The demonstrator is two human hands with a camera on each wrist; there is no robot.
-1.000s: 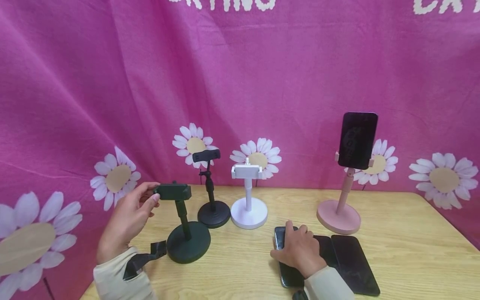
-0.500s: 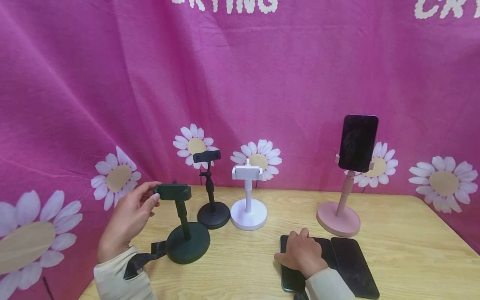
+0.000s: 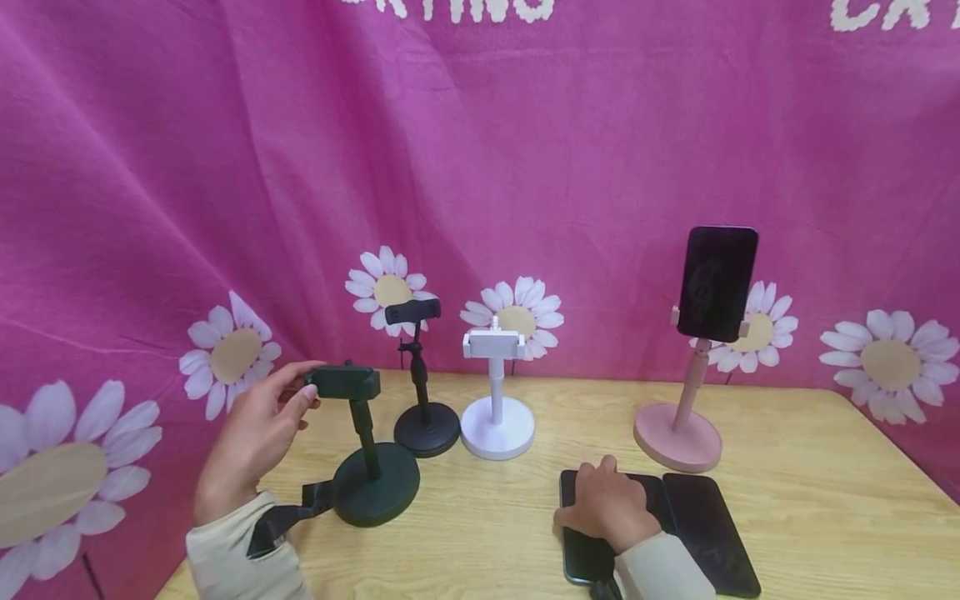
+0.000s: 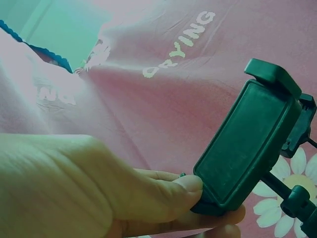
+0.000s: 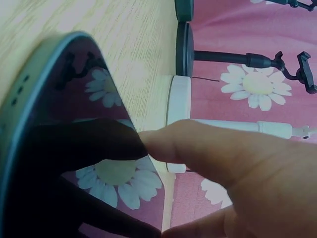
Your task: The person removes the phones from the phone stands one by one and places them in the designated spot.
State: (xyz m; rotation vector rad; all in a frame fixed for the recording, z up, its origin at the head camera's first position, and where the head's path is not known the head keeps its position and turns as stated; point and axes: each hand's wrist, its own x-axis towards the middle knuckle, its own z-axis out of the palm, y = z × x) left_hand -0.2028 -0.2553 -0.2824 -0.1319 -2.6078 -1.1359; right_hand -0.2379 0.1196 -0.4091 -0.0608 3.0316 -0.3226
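In the head view, my left hand (image 3: 251,442) pinches the left end of a dark green phone stand (image 3: 377,485), at its clamp. The left wrist view shows my thumb on the front of the clamp (image 4: 247,144) and fingers behind it; the clamp has nothing in it. On the right, my right hand (image 3: 611,504) holds a dark smartphone (image 3: 585,557) by its edges, low over the wooden table. The right wrist view shows the thumb at one edge of the glossy phone (image 5: 54,109). My hand partly hides a second phone (image 3: 654,493) beside it.
A third dark phone (image 3: 712,537) lies at the right of the row. Behind stand a black phone stand (image 3: 426,429) and a white one (image 3: 497,429). A pink stand (image 3: 678,437) bears an upright phone (image 3: 717,283). A pink flowered cloth (image 3: 600,167) hangs behind the table (image 3: 465,533).
My right hand and its phone have shifted slightly right and toward me, then stayed nearly still. My left hand keeps its hold on the green stand.
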